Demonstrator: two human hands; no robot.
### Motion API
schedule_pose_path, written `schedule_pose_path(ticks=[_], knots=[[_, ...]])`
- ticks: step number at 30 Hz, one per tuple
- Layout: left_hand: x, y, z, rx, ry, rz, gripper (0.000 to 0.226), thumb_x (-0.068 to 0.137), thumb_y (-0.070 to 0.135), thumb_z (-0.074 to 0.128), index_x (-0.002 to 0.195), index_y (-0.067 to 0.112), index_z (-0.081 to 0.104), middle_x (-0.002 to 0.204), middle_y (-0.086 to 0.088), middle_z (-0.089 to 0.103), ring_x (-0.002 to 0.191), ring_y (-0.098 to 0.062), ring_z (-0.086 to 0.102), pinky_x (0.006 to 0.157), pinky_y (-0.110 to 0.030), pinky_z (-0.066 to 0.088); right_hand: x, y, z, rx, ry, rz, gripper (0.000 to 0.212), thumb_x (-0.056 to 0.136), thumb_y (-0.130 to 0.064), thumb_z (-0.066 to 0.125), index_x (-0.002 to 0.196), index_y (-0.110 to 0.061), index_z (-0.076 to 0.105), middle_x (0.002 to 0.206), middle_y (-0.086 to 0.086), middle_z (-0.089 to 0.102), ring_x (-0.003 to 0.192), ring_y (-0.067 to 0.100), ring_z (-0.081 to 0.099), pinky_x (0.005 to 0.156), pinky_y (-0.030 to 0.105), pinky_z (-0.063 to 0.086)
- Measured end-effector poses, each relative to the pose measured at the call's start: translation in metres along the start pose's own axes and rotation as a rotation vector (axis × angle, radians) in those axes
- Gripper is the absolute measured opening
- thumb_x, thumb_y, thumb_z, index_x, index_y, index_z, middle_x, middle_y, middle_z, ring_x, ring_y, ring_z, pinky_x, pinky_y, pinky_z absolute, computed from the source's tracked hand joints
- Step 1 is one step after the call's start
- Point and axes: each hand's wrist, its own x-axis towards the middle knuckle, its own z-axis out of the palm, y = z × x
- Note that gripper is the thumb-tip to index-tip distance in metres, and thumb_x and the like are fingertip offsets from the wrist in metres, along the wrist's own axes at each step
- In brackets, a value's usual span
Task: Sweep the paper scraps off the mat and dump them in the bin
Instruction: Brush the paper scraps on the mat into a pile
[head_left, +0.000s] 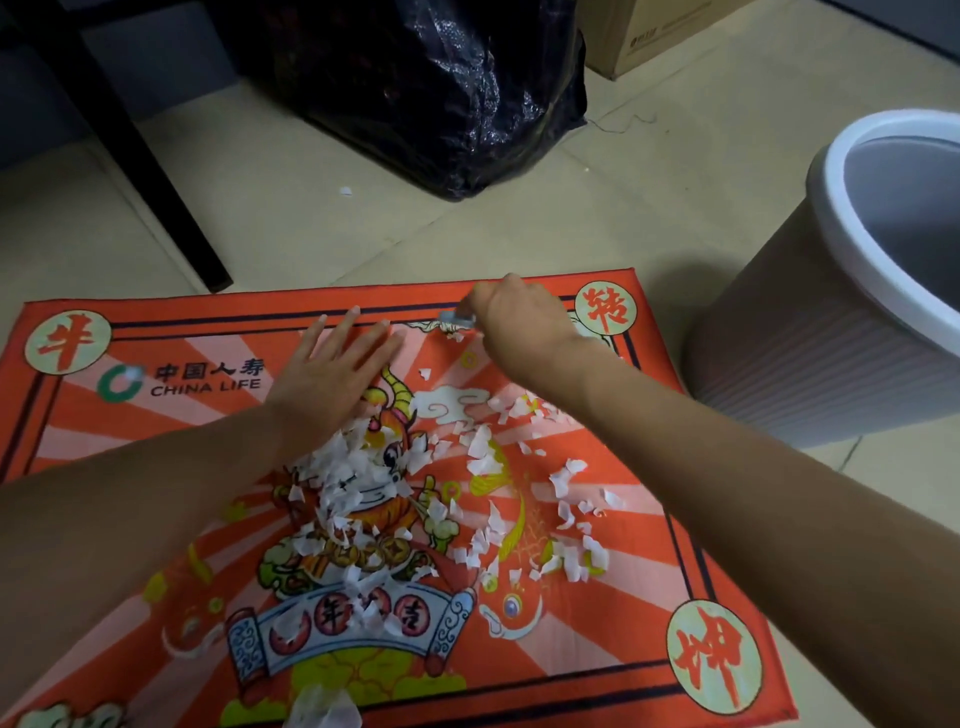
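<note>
Left hand (332, 374) laid flat on the mat (78, 519), fingers straight and spread, palm down, holding nothing; placed so, probably, to pin the fabric or to rake scraps inward. Right hand (511, 325) reaching to the far edge, fingers curled and pinching what looks like a small pale scrap, though blurred and hard to tell for sure. Paper scraps (363, 488) lying mostly nearer the body than both hands, heaped thickest just behind the left wrist, thinner and scattered under the right forearm. A few stray bits between the two hands. One more loose bit on the floor (675, 171) beyond the left hand. Bin (810, 353) standing upright, mouth open, just off the mat to the right of the right hand, close enough for an easy dump. Sweeping judged barely begun; nothing seen in the bin.
</note>
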Motion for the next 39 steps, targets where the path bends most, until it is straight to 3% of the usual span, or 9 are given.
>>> schedule_pose_path(ticks=[5,12,17,24,32,36,39], knots=[[0.012,-0.007,0.002,-0.041,-0.021,0.026,0.1,0.084,0.064,0.05,0.157,0.021,-0.003,0.165,-0.006,0.005,0.15,-0.034,-0.005,0.119,-0.053,0.002,0.031,0.012,0.003,-0.013,-0.003,0.043,0.041,0.096,-0.01,0.051,0.137,-0.014,0.047,0.127,0.016,0.052,0.114,0.034,0.055,0.079,0.035,0.045],[0.02,-0.01,0.001,0.052,-0.081,0.045,0.104,0.083,0.073,0.035,0.152,0.022,-0.023,0.164,-0.004,-0.014,0.149,-0.032,-0.016,0.12,-0.051,-0.003,0.035,-0.002,0.024,-0.099,-0.091,-0.052,0.042,0.096,-0.004,0.045,0.138,-0.009,0.041,0.132,0.015,0.047,0.12,0.031,0.049,0.09,0.035,0.045],[0.018,-0.008,-0.007,0.05,-0.043,0.047,0.107,0.082,0.069,0.046,0.154,0.022,-0.017,0.165,-0.005,-0.005,0.15,-0.033,-0.01,0.117,-0.049,-0.009,0.027,-0.01,0.026,-0.114,-0.097,-0.078,0.043,0.096,-0.007,0.05,0.138,-0.01,0.04,0.131,0.014,0.047,0.12,0.03,0.05,0.09,0.034,0.046],[0.008,0.004,-0.029,0.167,-0.168,0.031,0.114,0.089,0.063,0.045,0.133,0.019,-0.05,0.162,-0.006,-0.02,0.148,-0.035,-0.02,0.121,-0.053,-0.001,-0.007,-0.031,0.027,-0.072,-0.114,-0.161,0.053,0.094,-0.004,0.052,0.143,-0.01,0.034,0.131,0.013,0.048,0.12,0.027,0.051,0.091,0.032,0.046],[-0.001,0.005,-0.037,0.231,-0.165,0.025,0.113,0.093,0.047,0.056,0.138,0.021,-0.044,0.163,-0.005,-0.017,0.149,-0.036,-0.015,0.121,-0.052,0.002,-0.048,-0.057,0.021,-0.038,-0.112,-0.254,0.038,0.094,-0.005,0.054,0.132,-0.01,0.048,0.128,0.011,0.053,0.116,0.028,0.056,0.088,0.034,0.048],[-0.003,0.004,-0.039,0.243,-0.202,0.037,0.108,0.097,0.046,0.05,0.136,0.022,-0.047,0.162,-0.006,-0.021,0.147,-0.037,-0.02,0.121,-0.052,0.002,-0.049,-0.051,0.013,-0.071,-0.087,-0.26,0.045,0.094,-0.005,0.054,0.137,-0.011,0.042,0.129,0.011,0.051,0.118,0.027,0.053,0.087,0.033,0.047],[0.0,0.003,-0.041,0.234,-0.174,0.032,0.107,0.098,0.045,0.049,0.136,0.022,-0.049,0.162,-0.006,-0.021,0.147,-0.037,-0.02,0.121,-0.053,0.003,-0.043,-0.034,0.008,-0.103,-0.027,-0.219,0.059,0.094,-0.005,0.053,0.147,-0.014,0.03,0.126,0.009,0.052,0.115,0.026,0.054,0.074,0.029,0.041]])
